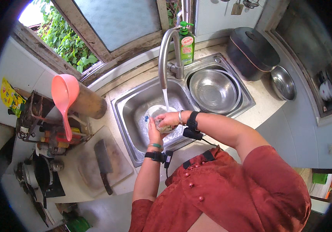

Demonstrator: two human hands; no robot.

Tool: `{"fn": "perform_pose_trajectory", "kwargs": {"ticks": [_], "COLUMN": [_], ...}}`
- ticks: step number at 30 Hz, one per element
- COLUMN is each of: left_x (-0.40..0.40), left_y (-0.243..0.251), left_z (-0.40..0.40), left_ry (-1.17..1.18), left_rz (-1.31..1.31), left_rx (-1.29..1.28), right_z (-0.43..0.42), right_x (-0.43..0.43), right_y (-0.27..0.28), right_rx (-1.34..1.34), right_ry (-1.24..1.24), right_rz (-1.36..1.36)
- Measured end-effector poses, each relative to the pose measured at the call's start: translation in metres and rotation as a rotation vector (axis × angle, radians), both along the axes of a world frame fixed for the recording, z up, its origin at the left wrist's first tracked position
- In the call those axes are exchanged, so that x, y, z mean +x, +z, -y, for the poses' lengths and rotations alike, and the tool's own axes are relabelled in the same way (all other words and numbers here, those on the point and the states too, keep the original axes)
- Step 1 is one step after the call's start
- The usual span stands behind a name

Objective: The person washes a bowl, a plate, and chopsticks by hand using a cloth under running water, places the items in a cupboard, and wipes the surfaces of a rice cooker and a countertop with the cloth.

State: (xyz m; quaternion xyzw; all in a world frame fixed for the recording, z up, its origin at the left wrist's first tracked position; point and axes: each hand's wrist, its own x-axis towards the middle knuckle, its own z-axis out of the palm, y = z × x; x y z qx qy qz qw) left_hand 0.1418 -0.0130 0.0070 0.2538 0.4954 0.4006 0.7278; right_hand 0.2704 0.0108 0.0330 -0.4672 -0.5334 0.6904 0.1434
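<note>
My left hand (155, 130) grips the side of a small, clear-looking bowl (167, 129), likely glass, above the basin of a steel sink (131, 116). The fingers of my right hand (170, 119) reach into that bowl, and whether they hold anything inside cannot be seen. Water runs from the curved steel faucet (163, 66) just behind my right hand. Below lies a white dish (154, 109) with a blue pattern, partly hidden by my hands. The basin floor looks wet.
Nested steel bowls (212, 90) fill the right basin. A green pump bottle (186, 47) stands behind the faucet. On the left, a cleaver (103, 156) lies on a cutting board (121, 171), near a pink ladle (64, 90) and a bottle rack (58, 136). A black lidded container (253, 52) stands right.
</note>
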Motion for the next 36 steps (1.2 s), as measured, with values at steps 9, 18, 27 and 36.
{"fn": "perform_pose_trajectory", "kwargs": {"ticks": [9,18,27,36], "left_x": [-0.014,-0.016,-0.002,0.014], "left_y": [0.002,-0.011,-0.075,-0.028], "left_z": [0.002,0.014,0.004,0.021], "left_ry": [-0.122,-0.160,0.024,-0.059], "left_rz": [-0.033,0.189,0.675,0.542], "left_rx": [0.070,-0.368,-0.667,-0.752], "right_z": [0.009,0.009,0.074,0.032], "right_x": [0.023,0.049,0.015,0.027], "right_y": [0.004,-0.037,-0.006,-0.036], "right_rx": [0.983,0.454,0.680,0.734], "right_ry": [0.515,-0.520,-0.520,-0.818], "right_rz": [0.686,0.288,0.115,0.083]}}
